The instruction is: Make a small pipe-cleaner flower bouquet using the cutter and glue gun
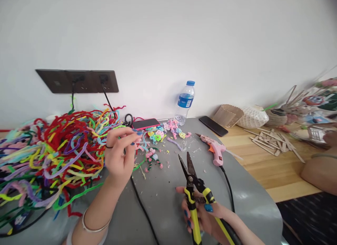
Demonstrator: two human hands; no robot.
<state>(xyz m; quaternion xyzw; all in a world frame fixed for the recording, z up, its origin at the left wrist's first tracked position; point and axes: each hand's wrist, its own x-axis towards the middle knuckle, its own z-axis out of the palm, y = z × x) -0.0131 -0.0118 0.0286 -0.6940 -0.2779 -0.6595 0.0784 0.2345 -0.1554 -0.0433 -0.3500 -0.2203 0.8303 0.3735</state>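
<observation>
My left hand (pixel 121 150) is raised over the table beside the pipe cleaner pile, thumb and fingers pinched together. A thin whitish bit shows at the fingertips, too small to name. In my right hand (pixel 207 217) is a pair of pliers (pixel 191 181) with yellow and black handles, its jaws spread and pointing away from me. Beyond the pliers lie small fuzzy flower pieces (pixel 158 133) in several colours. A pink and green twisted pipe cleaner piece (pixel 152 157) rests between my hands. To the right is a pink hot glue gun (pixel 214 150) with an orange trigger.
Tangled pipe cleaners (pixel 71 153) cover the left side. A water bottle (pixel 185 103), a red-edged phone (pixel 146 124) and a black phone (pixel 213 125) are near the wall. Wooden sticks (pixel 276 141) lie right, near another person's arm (pixel 321 171). Black cables (pixel 143 206) cross the grey table.
</observation>
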